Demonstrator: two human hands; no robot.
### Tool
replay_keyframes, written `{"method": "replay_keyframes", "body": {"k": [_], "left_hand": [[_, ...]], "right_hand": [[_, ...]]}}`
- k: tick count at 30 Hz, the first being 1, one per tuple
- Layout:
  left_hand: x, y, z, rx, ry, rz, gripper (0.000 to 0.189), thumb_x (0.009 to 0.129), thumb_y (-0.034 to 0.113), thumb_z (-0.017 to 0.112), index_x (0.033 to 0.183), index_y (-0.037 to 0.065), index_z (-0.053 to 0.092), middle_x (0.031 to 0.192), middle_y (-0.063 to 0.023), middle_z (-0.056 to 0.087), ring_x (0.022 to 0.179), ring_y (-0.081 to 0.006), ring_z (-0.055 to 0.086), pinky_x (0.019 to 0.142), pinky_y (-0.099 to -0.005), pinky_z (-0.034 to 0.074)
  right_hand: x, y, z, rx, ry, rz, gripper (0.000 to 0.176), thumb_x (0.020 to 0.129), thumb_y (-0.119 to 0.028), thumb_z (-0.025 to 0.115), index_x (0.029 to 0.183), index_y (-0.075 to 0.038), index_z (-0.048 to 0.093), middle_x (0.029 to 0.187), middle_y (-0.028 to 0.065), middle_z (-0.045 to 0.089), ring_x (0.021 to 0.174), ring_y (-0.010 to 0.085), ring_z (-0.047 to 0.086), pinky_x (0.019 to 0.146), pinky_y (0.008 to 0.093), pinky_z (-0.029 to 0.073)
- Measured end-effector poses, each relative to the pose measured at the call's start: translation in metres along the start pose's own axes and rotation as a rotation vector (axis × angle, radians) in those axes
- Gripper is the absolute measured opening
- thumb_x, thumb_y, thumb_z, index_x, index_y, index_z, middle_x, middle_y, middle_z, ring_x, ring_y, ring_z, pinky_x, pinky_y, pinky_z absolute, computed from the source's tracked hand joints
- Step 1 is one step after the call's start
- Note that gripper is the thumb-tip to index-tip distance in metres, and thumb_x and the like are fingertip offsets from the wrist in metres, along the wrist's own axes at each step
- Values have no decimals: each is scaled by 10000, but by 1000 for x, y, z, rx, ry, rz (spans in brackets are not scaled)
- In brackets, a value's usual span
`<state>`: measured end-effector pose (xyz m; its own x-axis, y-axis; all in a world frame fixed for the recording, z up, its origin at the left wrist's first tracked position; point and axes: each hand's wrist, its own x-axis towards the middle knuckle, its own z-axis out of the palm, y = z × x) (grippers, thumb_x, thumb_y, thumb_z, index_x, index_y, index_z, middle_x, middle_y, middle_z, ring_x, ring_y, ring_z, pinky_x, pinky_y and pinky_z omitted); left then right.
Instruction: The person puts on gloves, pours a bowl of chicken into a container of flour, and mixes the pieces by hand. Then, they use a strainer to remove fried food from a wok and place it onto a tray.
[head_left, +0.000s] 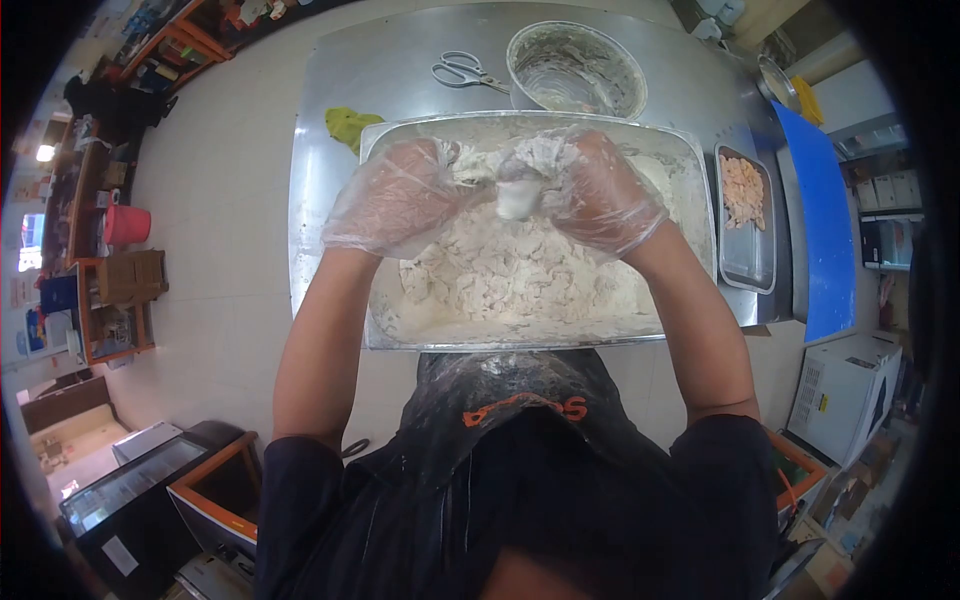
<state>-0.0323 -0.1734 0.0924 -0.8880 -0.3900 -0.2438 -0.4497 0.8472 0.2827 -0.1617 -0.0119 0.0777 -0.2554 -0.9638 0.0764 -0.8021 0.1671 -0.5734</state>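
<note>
Already dusted white to the wrists, a person in clear plastic gloves works over a large steel tray [470, 344] on a metal tabletop [400, 60]. The left hand [395, 195] and right hand [600, 190] are both closed on a single floured piece [518, 198], held between them just above the far end of the tray. Below it lies a heap of coated pieces [500, 270] in loose flour, filling most of the tray. By the look of it, the bulk of the coating is done. A small tray [745, 275] just to the right holds a few pink, uncoated pieces [742, 190], which appear to be what is left. Beyond the large tray stand a smeared, nearly empty bowl [620, 95] and scissors [462, 70], with a yellow-green cloth [348, 125] at the tray's left corner.
</note>
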Motion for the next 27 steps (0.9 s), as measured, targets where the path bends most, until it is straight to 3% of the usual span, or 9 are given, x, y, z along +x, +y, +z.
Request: {"method": "replay_keyframes", "body": {"k": [5,8,11,14,17,19,23,26,27], "left_hand": [[1,-8,10,483,44,457,263,809,279,571,953,77,658,870,-168,615,876,-320,615,745,-414,512],[9,-7,13,10,-1,107,289,805,283,573,982,72,660,885,-171,606,914,-347,609,782,-421,503],[12,-19,17,367,-26,300,315,813,283,557,999,50,658,906,-202,598,932,-347,607,801,-425,492],[8,-1,-1,179,-114,-4,374,806,275,578,1037,-15,627,1026,-231,595,953,-326,609,802,-406,494],[10,-7,3,-373,-29,-296,455,776,288,638,1105,-23,596,1103,-223,598,935,-284,621,803,-377,495],[13,-10,2,-506,-141,-175,541,728,321,695,1136,-15,580,1083,-207,619,914,-271,625,812,-358,487],[8,-21,31,-248,-80,179,544,715,367,690,1108,8,578,946,-145,615,875,-256,593,811,-337,469],[26,-30,77,-808,-376,258,572,704,371,723,1116,0,583,1061,-182,633,953,-254,621,839,-369,471],[25,-24,72,-624,-403,156,565,705,383,720,1102,5,588,1063,-186,629,961,-262,619,840,-370,471]], "right_hand": [[-10,8,16,-395,94,-127,398,718,-43,682,1104,-97,599,1050,132,619,896,301,613,760,368,496],[-1,5,15,1,33,30,374,749,-86,699,1106,-69,587,1060,98,620,918,240,619,766,338,506],[3,-2,-1,793,-121,287,370,771,-96,699,1113,-29,574,1069,74,616,935,181,612,796,307,515],[2,-13,-13,790,-39,141,247,788,-19,609,1034,9,599,993,109,624,792,150,627,726,262,517],[-2,-15,-14,1052,17,64,316,772,8,613,1085,11,572,1018,118,625,873,174,626,776,283,522],[-2,-9,-12,1148,65,53,337,763,24,624,1093,17,560,1033,122,624,933,192,620,802,297,527],[5,-9,-12,1305,32,239,375,752,27,656,1112,31,550,1055,126,619,1026,205,598,813,311,542],[7,3,3,1502,195,126,379,753,-17,684,1106,32,555,1076,127,618,1013,205,604,775,320,556],[7,7,-3,1454,161,100,362,757,-24,681,1096,23,565,1085,130,616,1016,205,604,767,322,558]]}}
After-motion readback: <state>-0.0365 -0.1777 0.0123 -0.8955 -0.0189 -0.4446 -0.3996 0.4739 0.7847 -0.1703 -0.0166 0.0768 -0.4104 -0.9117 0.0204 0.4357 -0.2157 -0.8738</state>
